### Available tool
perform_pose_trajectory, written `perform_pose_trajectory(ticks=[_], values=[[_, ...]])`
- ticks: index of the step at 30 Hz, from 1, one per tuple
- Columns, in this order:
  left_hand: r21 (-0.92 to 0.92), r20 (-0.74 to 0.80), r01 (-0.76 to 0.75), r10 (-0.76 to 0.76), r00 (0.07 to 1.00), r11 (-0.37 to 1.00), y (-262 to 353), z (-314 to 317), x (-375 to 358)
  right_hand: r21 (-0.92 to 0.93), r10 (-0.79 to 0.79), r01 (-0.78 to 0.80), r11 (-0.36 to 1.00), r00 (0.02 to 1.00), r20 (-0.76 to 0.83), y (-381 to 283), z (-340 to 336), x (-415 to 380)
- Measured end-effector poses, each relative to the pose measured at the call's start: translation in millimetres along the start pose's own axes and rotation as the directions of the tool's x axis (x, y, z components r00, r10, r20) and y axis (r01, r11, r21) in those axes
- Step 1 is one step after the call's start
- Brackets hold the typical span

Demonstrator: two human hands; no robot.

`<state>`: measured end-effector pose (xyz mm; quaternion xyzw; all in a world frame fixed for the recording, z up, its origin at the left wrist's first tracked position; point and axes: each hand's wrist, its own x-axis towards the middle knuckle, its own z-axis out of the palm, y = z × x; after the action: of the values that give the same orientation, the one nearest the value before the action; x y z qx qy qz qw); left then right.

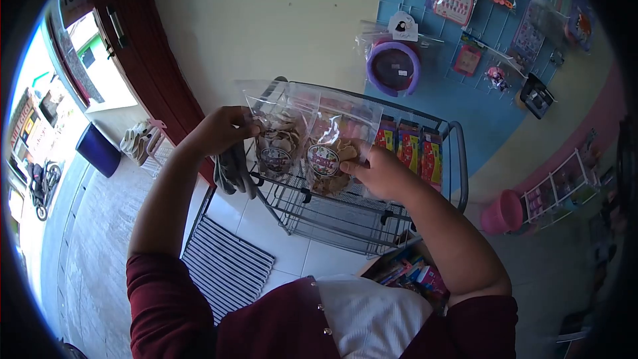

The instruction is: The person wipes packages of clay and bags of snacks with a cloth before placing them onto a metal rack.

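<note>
Two clear plastic bags of brown chip-like snacks, each with a round printed label, stand side by side over a grey wire cart. My left hand pinches the side of the left snack bag. Around the lower side of the right snack bag my right hand is closed, its thumb lying across the front near the label. The other fingers of that hand are hidden behind the bag. Colourful boxed packets stand in the cart, right of the bags.
Grey gloves hang at the cart's left corner. Below the cart is a box of colourful packets. A striped mat lies on the floor by the open doorway. Hanging goods, including a purple round item, cover the wall rack.
</note>
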<state>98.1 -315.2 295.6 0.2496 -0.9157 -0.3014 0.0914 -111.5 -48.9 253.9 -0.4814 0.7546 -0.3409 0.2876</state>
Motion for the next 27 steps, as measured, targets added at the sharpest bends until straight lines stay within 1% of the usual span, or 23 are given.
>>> perform_pose_trajectory(ticks=[1, 3, 4, 6, 7, 9, 10, 12, 13, 14, 16, 17, 18, 20, 21, 22, 23, 24, 26, 27], values=[[-0.005, -0.003, -0.003, 0.003, 1.0, 1.0, -2.3, 3.0, -1.8, -0.007, 0.001, -0.001, 1.0, 1.0, -0.001, 6.8, 2.1, -0.1], [-0.107, -0.153, -0.068, 0.051, 0.987, 0.992, -7.0, 10.9, -7.7, -0.054, -0.179, 0.176, 0.983, 0.982, -0.064, 12.6, 3.7, -1.9], [-0.109, -0.156, -0.074, 0.057, 0.986, 0.991, -9.9, 15.5, -10.2, -0.059, -0.18, 0.176, 0.983, 0.981, -0.068, 10.3, 1.0, -4.0], [-0.35, -0.249, -0.058, -0.033, 0.968, 0.935, -16.9, 24.7, -13.6, 0.179, -0.044, 0.076, 0.981, 0.983, -0.179, 2.6, -5.4, -8.2], [-0.353, -0.246, -0.062, -0.028, 0.969, 0.934, -19.9, 26.8, -12.1, 0.176, -0.04, 0.073, 0.982, 0.982, -0.184, 4.0, -6.0, -6.1], [-0.347, -0.299, -0.165, 0.058, 0.953, 0.923, -23.6, 30.7, -9.8, 0.171, 0.016, 0.014, 0.985, 0.985, -0.169, 12.8, -2.4, 0.7], [-0.35, -0.293, -0.167, 0.061, 0.954, 0.922, -23.5, 32.1, -8.6, 0.171, 0.023, 0.007, 0.985, 0.985, -0.173, 15.7, 0.3, 2.9], [-0.292, -0.322, -0.142, 0.043, 0.946, 0.946, -21.8, 34.7, -6.7, 0.172, -0.023, 0.059, 0.983, 0.978, -0.207, 20.1, 6.4, 6.5], [-0.313, -0.326, -0.131, 0.023, 0.945, 0.941, -22.2, 35.6, -4.9, 0.114, -0.067, 0.095, 0.989, 0.971, -0.231, 21.4, 6.9, 9.5], [-0.314, -0.32, -0.134, 0.028, 0.947, 0.94, -21.2, 37.1, -3.5, 0.116, -0.06, 0.09, 0.989, 0.97, -0.237, 23.6, 6.7, 9.1], [-0.35, -0.382, -0.026, -0.118, 0.917, 0.936, -15.2, 38.5, -2.7, 0.061, -0.022, 0.044, 0.997, 0.947, -0.32, 10.2, 4.5, 2.1], [-0.339, -0.398, -0.004, -0.14, 0.907, 0.941, -11.7, 38.8, -3.3, 0.117, -0.03, 0.074, 0.99, 0.942, -0.334, 23.7, 9.5, 10.9], [-0.337, -0.393, 0.001, -0.141, 0.909, 0.942, -8.8, 41.0, -3.4, 0.123, -0.025, 0.07, 0.99, 0.943, -0.333, 20.6, 7.8, 9.1], [-0.275, -0.491, -0.069, -0.078, 0.867, 0.959, -4.6, 44.0, -4.0, 0.058, -0.02, 0.04, 0.998, 0.947, -0.321, 12.3, 3.5, 3.6], [-0.272, -0.49, -0.066, -0.08, 0.868, 0.96, -3.4, 43.5, -4.1, 0.062, -0.019, 0.041, 0.997, 0.947, -0.32, 10.5, 2.9, 2.4], [-0.268, -0.446, -0.061, -0.068, 0.892, 0.961, -2.4, 42.0, -4.5, 0.228, 0.056, 0.011, 0.974, 0.957, -0.285, 8.5, 2.7, 1.8], [-0.263, -0.401, -0.055, -0.058, 0.914, 0.963, -1.7, 40.1, -5.6, 0.386, 0.123, -0.024, 0.922, 0.964, -0.235, 7.2, 3.7, 2.1], [-0.257, -0.407, -0.05, -0.061, 0.912, 0.965, 1.8, 37.0, -6.4, 0.389, 0.116, -0.018, 0.921, 0.966, -0.23, 7.0, 3.6, 3.8], [-0.117, -0.333, -0.012, -0.028, 0.942, 0.993, 7.6, 29.6, -7.2, 0.312, 0.088, -0.016, 0.95, 0.971, -0.221, 9.5, 1.1, 5.8], [-0.103, -0.328, -0.008, -0.027, 0.944, 0.995, 2.3, 27.8, -3.6, 0.269, 0.086, -0.031, 0.963, 0.977, -0.193, 11.3, -0.7, 7.0]])
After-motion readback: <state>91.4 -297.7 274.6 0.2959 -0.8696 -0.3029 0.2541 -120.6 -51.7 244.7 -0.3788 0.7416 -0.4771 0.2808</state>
